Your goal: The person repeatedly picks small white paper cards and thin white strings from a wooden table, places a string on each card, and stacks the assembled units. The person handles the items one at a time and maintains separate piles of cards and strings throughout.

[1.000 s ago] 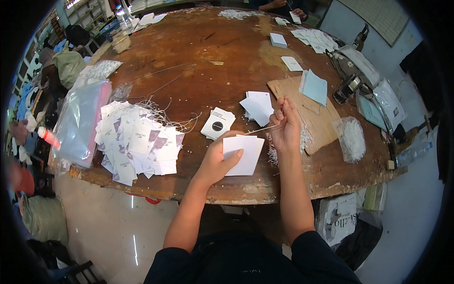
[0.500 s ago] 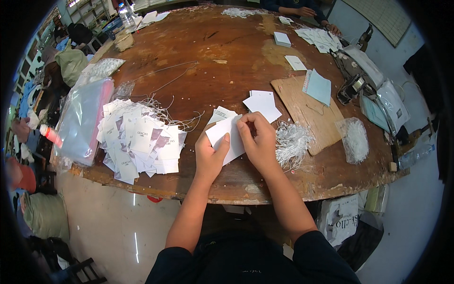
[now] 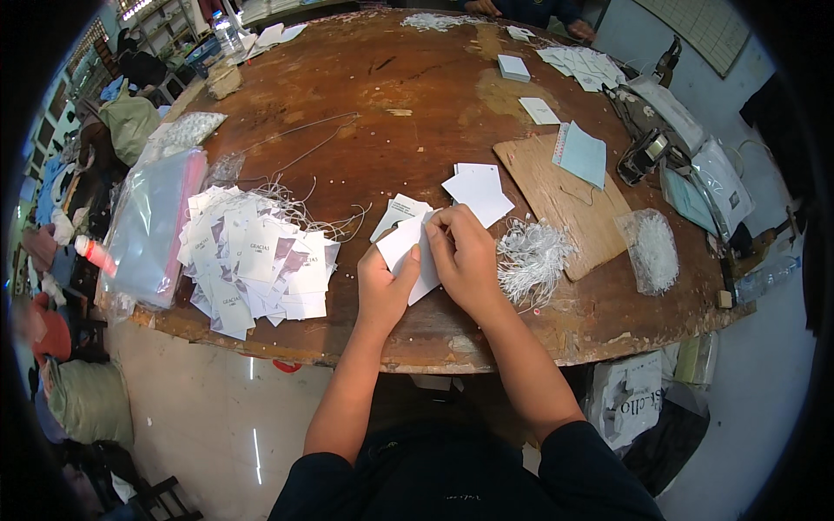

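Note:
Near the front edge of the wooden table, my left hand [image 3: 387, 282] grips white card tags [image 3: 401, 246], its thumb lying across their face. The fingers of my right hand [image 3: 460, 258] are pinched at the upper right edge of the same tags; whether a string is between them is too small to tell. Just beyond lie a small printed tag pile [image 3: 401, 211] and a blank white tag stack [image 3: 480, 193]. Right of my right hand rests a bundle of white strings [image 3: 532, 256]. To the left spreads a large heap of printed tags [image 3: 258, 260] with strings attached.
Clear plastic bags [image 3: 156, 230] lie at the left edge. A cardboard sheet [image 3: 556, 204] carries a light blue notebook [image 3: 580, 156]. Beside it is a bag of white fasteners [image 3: 653, 253]. More tags [image 3: 580, 67] lie far right, near another person's hand [image 3: 580, 30].
My right hand has shifted slightly left along the tags' upper edge, and its fingers have closed in more. The view has moved a little. The other person's hands have drawn back.

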The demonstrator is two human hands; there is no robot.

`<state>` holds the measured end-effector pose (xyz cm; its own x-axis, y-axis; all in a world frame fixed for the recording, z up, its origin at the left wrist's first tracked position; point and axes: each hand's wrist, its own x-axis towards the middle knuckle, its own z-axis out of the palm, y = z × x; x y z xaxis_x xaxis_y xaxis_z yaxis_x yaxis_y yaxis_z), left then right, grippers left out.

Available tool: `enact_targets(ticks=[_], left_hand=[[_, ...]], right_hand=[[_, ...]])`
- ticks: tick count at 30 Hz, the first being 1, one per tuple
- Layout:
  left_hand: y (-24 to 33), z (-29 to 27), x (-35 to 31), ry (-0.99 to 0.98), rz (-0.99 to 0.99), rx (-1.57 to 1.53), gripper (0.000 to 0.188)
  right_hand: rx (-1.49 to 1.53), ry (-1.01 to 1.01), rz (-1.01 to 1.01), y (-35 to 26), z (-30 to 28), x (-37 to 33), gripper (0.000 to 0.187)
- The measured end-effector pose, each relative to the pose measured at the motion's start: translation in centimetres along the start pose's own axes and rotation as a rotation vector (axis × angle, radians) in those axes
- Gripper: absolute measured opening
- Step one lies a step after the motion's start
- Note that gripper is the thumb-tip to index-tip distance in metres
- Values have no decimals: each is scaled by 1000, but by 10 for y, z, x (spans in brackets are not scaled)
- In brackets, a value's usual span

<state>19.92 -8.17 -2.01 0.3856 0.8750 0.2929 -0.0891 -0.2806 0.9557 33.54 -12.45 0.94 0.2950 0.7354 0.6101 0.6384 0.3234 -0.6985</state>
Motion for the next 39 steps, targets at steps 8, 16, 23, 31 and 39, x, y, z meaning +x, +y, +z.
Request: enact_targets(ticks=[8,16,23,31,39], left_hand=[[-1,8,1,122,361,407,25],[17,3,2,148,735,1047,28],[17,-27,-3,112,777,1088,31],[22,-90,24,241,226,1381,35],[0,-30,46,-176,157,1177,44]], right_hand=[[35,-37,136,4,0,-1,9],[1038,-200,779,19,-18,6,12],[16,107,561,44,-29,14,25],[-700,59,315,58,-43,12,41],[-796,-105,438,58,-40,6,50]])
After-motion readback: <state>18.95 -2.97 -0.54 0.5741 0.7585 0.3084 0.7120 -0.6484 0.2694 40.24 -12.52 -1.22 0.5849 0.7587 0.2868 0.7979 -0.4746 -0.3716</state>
